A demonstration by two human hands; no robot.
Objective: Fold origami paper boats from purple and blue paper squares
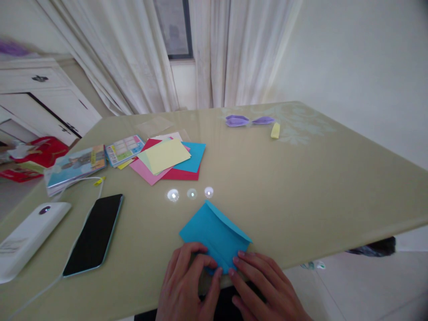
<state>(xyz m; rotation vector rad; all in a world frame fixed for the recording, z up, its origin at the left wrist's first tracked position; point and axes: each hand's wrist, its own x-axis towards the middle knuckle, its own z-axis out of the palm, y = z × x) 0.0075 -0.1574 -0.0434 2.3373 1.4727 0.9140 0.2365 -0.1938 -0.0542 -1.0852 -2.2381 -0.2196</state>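
Note:
A blue sheet of paper (214, 229) lies turned cornerwise near the front edge of the table, with a strip folded over along its upper right side. Another crease runs across its lower part. My left hand (189, 283) bends its fingers over the near left side of the sheet, thumb and forefinger close together at the bottom corner. On the near right side, my right hand (264, 283) presses its fingertips on the paper, holding it against the table. Its fingers are close together. The underside of the sheet is hidden.
Coloured paper sheets (169, 156) lie in a pile behind, beside booklets (78, 165). A phone (95, 236), a white device (31, 238) and a cable are at left. Purple folded paper pieces (237, 121) and a yellow piece (275, 130) lie at the back.

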